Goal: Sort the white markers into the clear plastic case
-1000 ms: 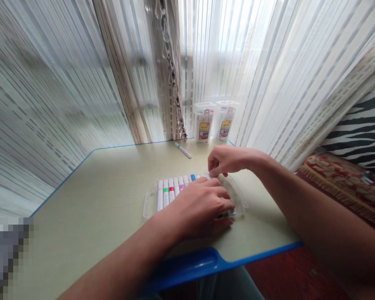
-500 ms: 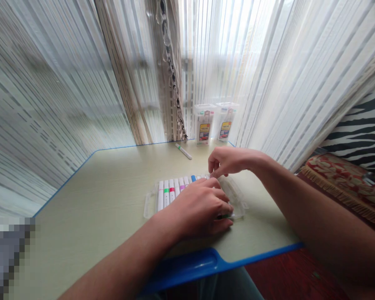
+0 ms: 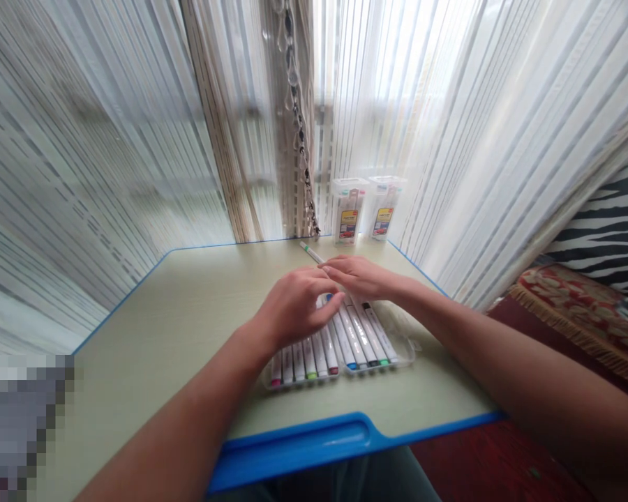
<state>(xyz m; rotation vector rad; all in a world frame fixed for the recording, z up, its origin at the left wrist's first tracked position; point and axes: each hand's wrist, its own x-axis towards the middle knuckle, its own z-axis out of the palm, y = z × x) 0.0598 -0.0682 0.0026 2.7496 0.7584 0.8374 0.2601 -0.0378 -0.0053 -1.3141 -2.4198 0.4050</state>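
Note:
A clear plastic case (image 3: 408,354) lies spread on the table in two halves, with several white markers (image 3: 366,341) side by side in both. Over the top of the left half is my left hand (image 3: 301,301), its thumb held apart from the fingers, with nothing visible in it. My right hand (image 3: 360,275) rests above the far ends of the markers, fingers stretched to the left and meeting those of my left hand. Beyond them lies a loose marker with a green band (image 3: 310,252), its near end close to my right fingertips. The hands cover some marker caps.
Two upright clear marker boxes (image 3: 348,219) with yellow labels stand at the table's back right. The pale table (image 3: 151,335) has a blue rim and a blue front tray (image 3: 298,446). String curtains (image 3: 109,139) hang just behind it.
My left hand has moved left and away from me, uncovering the lower ends of the markers. My right hand has shifted left and flattened. The view has turned slightly.

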